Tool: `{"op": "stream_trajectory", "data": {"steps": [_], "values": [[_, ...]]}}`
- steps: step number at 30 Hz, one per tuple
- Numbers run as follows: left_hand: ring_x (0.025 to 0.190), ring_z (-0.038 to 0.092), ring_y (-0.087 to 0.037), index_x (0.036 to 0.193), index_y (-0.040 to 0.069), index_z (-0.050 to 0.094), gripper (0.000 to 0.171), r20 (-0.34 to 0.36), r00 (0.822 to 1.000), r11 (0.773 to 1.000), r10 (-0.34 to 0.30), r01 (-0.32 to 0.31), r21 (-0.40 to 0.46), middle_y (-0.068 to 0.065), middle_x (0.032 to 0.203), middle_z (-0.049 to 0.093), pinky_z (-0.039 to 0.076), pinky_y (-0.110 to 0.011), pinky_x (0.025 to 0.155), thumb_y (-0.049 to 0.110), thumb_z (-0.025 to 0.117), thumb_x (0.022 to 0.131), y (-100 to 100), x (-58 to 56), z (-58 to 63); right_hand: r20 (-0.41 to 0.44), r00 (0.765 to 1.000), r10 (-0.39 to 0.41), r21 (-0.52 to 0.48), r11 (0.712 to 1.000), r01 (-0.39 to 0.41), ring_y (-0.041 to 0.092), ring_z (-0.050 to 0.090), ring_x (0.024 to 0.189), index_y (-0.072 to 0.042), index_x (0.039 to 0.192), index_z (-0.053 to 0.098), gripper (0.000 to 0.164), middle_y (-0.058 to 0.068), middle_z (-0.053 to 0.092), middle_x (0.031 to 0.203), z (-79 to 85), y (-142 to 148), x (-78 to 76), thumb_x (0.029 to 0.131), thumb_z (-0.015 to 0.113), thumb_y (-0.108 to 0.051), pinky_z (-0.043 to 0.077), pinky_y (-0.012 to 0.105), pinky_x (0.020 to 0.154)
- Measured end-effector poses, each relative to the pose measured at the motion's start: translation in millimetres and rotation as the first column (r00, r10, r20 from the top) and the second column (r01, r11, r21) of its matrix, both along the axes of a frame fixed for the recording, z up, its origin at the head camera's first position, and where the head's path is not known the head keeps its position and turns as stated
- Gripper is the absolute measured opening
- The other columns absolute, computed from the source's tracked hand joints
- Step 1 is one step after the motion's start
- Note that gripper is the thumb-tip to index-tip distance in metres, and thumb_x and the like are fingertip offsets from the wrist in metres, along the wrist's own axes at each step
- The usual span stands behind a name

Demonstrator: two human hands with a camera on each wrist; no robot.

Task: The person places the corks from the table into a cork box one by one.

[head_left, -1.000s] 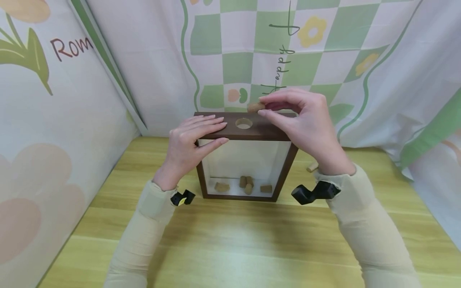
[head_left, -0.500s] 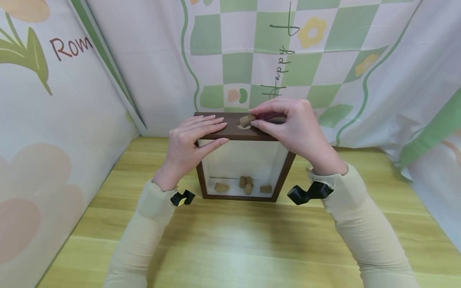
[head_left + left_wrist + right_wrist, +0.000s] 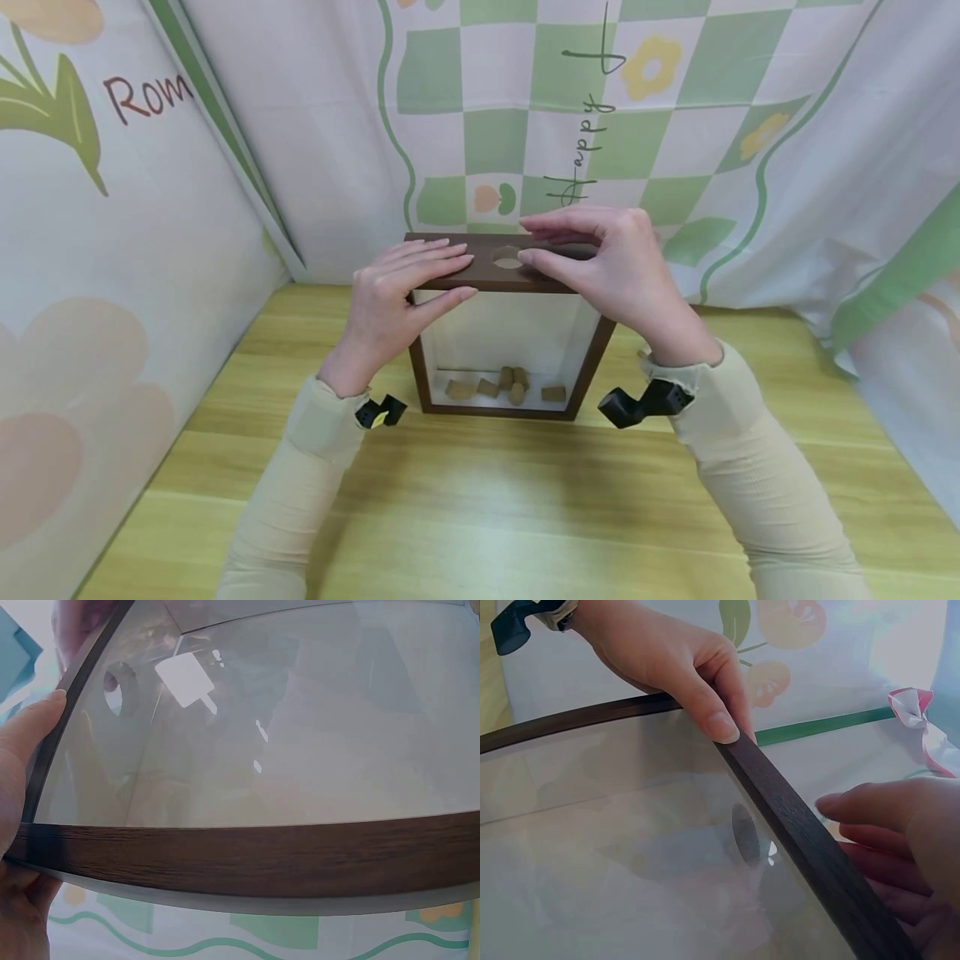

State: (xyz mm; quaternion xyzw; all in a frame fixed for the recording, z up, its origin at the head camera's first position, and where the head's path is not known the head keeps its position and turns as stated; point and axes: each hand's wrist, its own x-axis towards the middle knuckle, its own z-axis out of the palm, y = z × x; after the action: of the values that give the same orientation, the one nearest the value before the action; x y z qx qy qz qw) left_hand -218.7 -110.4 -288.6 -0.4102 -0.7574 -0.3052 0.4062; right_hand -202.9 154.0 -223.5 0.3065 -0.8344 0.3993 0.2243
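Observation:
A shadow-box frame (image 3: 514,414) with dark wood edges and a clear front stands upright on the table. Its top edge has a round hole (image 3: 507,259). Several corks (image 3: 553,392) lie on the white floor inside. My left hand (image 3: 405,287) rests on the top left corner, fingers straight across the top and thumb along the front edge. Beside the hole is my right hand (image 3: 600,250), thumb and fingertips apart with nothing between them. In the right wrist view, the right hand (image 3: 900,840) is next to the dark edge, and the left thumb (image 3: 721,727) presses on the corner.
Part of a small cork-coloured piece (image 3: 642,354) shows on the wooden table (image 3: 480,517) by the right wrist. A printed curtain (image 3: 495,142) hangs close behind the box. Another printed cloth (image 3: 112,250) covers the left side.
My right hand has moved left to the hole with a cork and let it go. An additional cork now lies on the box floor. The left hand has stayed in place.

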Motion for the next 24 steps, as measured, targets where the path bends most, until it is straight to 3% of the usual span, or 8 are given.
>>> {"op": "stream_trajectory", "data": {"steps": [5,14,24], "values": [[0.118,0.066,-0.020,0.118,0.008,0.078,0.039,-0.005,1.000,1.000,0.001,-0.001,0.001,-0.006,0.120,0.073,0.045,-0.035,0.108,0.024,0.087,0.084,0,-0.2,0.2,-0.018,1.000,-0.006,-0.108,0.994,0.005,0.010,0.072,0.098,-0.009,0.112,0.080,0.029,-0.002,0.076,0.108,2.1,3,5.5,0.084,0.086,-0.011,0.057,0.025,0.086],[0.117,0.066,-0.022,0.117,0.007,0.078,0.037,-0.029,0.999,1.000,-0.019,0.020,0.005,-0.007,0.119,0.073,0.046,-0.036,0.107,0.023,0.086,0.085,1,-1.4,0.2,0.009,0.995,-0.102,-0.244,0.965,0.101,0.014,0.070,0.099,-0.008,0.113,0.079,0.030,0.004,0.076,0.110,7.4,29,19.3,0.084,0.086,-0.007,0.054,0.025,0.092],[0.117,0.066,-0.022,0.116,0.006,0.078,0.036,-0.032,0.999,1.000,-0.020,0.021,0.004,-0.007,0.118,0.073,0.045,-0.036,0.108,0.022,0.086,0.085,1,-1.8,0.3,0.083,0.976,-0.203,-0.318,0.923,0.219,0.014,0.071,0.098,-0.001,0.115,0.077,0.029,0.006,0.076,0.109,-7.6,73,24.8,0.087,0.082,-0.005,0.053,0.020,0.090]]}}
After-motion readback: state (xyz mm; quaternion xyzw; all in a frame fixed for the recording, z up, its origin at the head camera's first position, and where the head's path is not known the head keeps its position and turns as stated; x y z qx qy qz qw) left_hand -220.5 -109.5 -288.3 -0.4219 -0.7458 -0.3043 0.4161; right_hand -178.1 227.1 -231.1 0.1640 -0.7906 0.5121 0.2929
